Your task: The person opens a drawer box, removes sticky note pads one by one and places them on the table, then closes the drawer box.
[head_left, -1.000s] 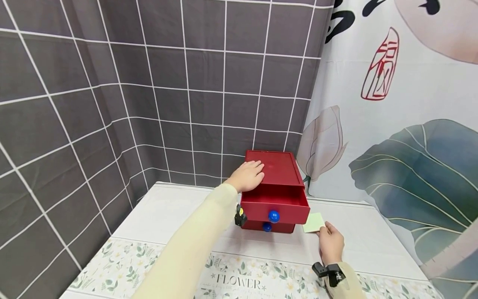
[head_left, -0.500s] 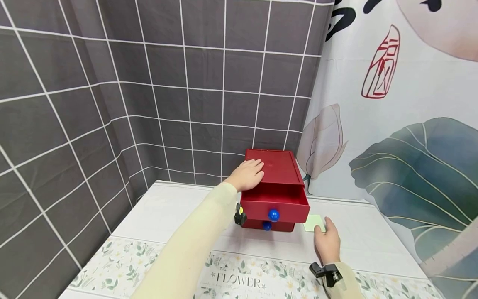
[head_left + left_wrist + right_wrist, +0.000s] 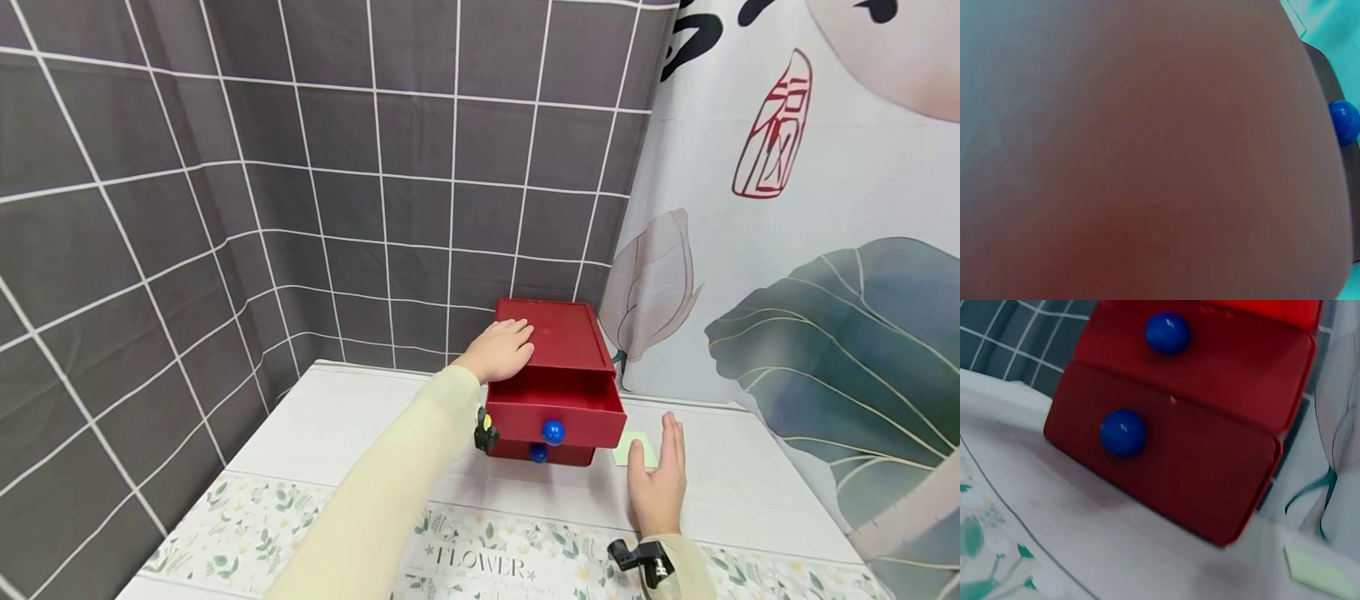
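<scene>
My left hand point(image 3: 499, 350) rests on the left side of the top of a red two-drawer box point(image 3: 558, 333), fingers extended. Its upper drawer point(image 3: 577, 423) stands pulled out, while the lower drawer point(image 3: 1172, 456) is closed; each has a round blue knob point(image 3: 552, 432). Right of the box, a pale green square of paper point(image 3: 622, 450) lies on the table, partly hidden by my right hand point(image 3: 660, 487). That hand holds nothing, its fingers straight and thumb spread. In the left wrist view, skin fills most of the picture beside a blue knob point(image 3: 1345, 122).
The white table point(image 3: 360, 408) has a floral strip point(image 3: 262, 525) with the word FLOWER along its front. Behind the box hangs a dark gridded cloth point(image 3: 405, 208), with a lotus-print curtain point(image 3: 675, 350) to the right.
My right hand has let go of the green paper's edge and straightened its fingers, with the thumb apart. The paper stays on the table. My left hand still rests on the box.
</scene>
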`<state>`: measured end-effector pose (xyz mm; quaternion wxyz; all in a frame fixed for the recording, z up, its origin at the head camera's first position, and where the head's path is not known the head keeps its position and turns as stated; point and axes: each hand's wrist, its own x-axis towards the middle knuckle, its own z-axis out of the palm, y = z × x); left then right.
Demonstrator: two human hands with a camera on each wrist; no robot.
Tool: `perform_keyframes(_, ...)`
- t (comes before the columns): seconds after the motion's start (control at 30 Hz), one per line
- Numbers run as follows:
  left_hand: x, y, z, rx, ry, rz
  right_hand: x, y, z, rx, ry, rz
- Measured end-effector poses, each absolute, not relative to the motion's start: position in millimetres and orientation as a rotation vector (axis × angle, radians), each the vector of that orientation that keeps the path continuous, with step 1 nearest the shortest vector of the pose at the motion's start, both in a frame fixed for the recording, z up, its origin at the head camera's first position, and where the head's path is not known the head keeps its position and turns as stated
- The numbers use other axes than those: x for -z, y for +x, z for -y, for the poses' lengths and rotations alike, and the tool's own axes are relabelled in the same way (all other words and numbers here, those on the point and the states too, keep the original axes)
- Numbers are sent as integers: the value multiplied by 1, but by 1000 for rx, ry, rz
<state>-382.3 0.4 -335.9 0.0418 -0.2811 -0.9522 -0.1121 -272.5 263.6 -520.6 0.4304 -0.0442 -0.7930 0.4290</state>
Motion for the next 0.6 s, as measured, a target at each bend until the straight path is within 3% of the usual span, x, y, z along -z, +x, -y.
perform_keyframes(0.27, 334, -381, -2, 351, -873, 2910, 478, -271, -245, -911, 194, 1648)
perform_keyframes(0.6, 334, -381, -1, 326, -860, 2919, 409, -236, -194, -850, 362, 1360)
